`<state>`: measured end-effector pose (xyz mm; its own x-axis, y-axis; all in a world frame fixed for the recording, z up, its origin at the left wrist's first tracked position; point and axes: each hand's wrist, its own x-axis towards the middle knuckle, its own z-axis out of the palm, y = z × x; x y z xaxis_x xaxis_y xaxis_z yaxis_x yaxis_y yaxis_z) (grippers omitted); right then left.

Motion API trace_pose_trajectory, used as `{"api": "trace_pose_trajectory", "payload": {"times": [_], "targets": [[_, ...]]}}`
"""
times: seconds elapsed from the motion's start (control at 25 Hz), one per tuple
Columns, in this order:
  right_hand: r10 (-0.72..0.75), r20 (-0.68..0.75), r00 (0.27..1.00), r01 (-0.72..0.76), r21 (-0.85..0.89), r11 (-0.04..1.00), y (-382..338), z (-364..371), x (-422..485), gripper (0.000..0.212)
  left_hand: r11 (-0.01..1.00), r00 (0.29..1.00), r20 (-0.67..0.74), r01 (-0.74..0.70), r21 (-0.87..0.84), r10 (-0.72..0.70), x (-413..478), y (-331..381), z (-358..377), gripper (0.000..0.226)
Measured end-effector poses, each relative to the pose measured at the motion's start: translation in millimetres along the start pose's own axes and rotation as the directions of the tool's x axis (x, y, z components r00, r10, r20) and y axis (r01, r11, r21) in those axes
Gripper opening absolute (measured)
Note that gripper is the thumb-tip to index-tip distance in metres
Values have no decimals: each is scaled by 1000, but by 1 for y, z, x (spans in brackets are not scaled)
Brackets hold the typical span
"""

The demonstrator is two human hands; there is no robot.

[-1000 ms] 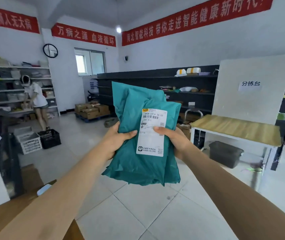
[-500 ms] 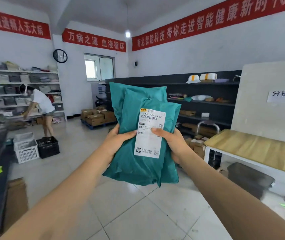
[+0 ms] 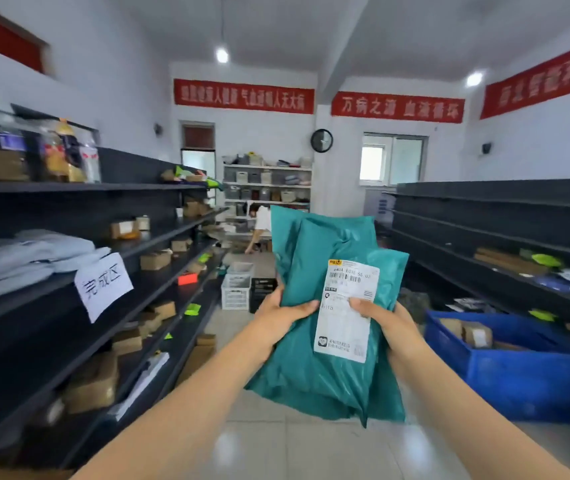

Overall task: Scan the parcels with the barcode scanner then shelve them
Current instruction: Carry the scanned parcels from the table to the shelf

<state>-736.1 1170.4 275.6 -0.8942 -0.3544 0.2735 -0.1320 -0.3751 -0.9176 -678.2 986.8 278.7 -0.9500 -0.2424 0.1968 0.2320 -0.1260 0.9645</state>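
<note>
A teal plastic mailer parcel point(image 3: 314, 368) with a white barcode label point(image 3: 346, 306) is held upright in front of me, in the aisle between two shelf rows. My left hand point(image 3: 278, 315) grips its left edge, thumb across the front. My right hand point(image 3: 389, 323) grips the right side, thumb on the label. A dark shelf rack point(image 3: 69, 282) runs along my left, bearing a white paper sign point(image 3: 103, 285), folded grey bags and small boxes. No barcode scanner is in view.
A second dark rack point(image 3: 498, 237) lines the right wall, with a blue crate point(image 3: 519, 372) of boxes below it. A white basket point(image 3: 237, 291) and a black basket point(image 3: 263, 289) stand on the tiled floor ahead. A person point(image 3: 259, 226) bends down at the far end.
The view has swung left from the sorting table to the aisle between the racks. Both hands keep the same hold on the parcel.
</note>
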Motion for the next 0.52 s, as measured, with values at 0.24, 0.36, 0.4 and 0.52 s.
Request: {"api": "trace_pose_trajectory", "payload": {"times": [0.24,0.36,0.4,0.52], "targets": [[133,330,935,-163,65,985,92,84,161,80,999,954,-299,-13,52,28,90,-12,-116,50],[131,435,891,-172,57,983,138,153,244,39,995,904,-420,-48,91,82,136,-9,-190,42],[135,460,878,-176,49,983,148,176,273,37,992,888,-448,-60,110,103,155,-3,-215,42],[145,543,827,-194,33,981,165,239,356,33,982,838,-518,-102,160,171,211,17,-277,42]]}}
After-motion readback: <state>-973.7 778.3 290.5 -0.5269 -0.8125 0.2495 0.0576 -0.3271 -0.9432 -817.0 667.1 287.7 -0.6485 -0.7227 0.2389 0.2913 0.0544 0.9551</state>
